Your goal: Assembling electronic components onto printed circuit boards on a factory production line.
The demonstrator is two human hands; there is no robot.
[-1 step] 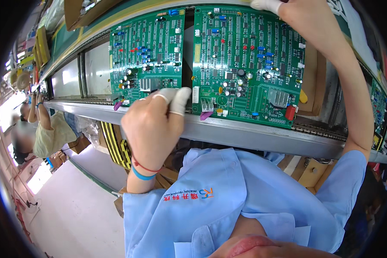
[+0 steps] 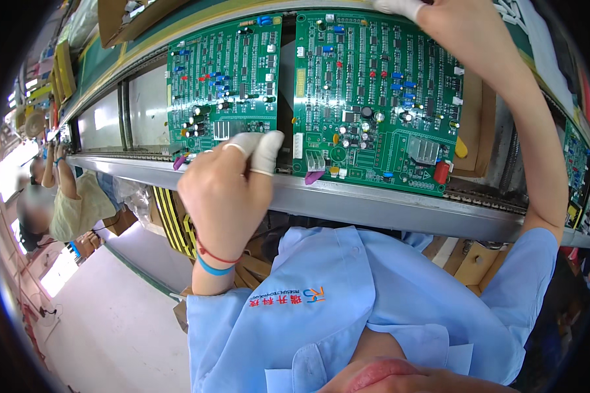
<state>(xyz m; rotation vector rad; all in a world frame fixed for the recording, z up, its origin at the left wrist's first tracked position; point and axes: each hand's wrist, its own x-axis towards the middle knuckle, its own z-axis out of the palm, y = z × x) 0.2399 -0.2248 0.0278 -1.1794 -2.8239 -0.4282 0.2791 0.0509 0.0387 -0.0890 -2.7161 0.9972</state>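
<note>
Two green circuit boards lie side by side on a metal conveyor rail. My left hand is closed, white finger cots on its thumb and finger. Its fingertips are over the lower right corner of the left circuit board, beside the gap between the boards. What they pinch, if anything, is hidden. My right hand reaches over the upper right corner of the right circuit board. One finger in a white cot stretches along that board's far edge; the frame's top cuts off the rest. A purple part is on the right board's near edge.
Another green board sits farther right along the rail. A cardboard piece shows beyond the right board. A cardboard box stands at the far left. To the left, another person is near a white surface.
My left hand has shifted slightly left and toward me, away from the right board's edge. My right hand has slid a little left along the far edge. The boards look unmoved.
</note>
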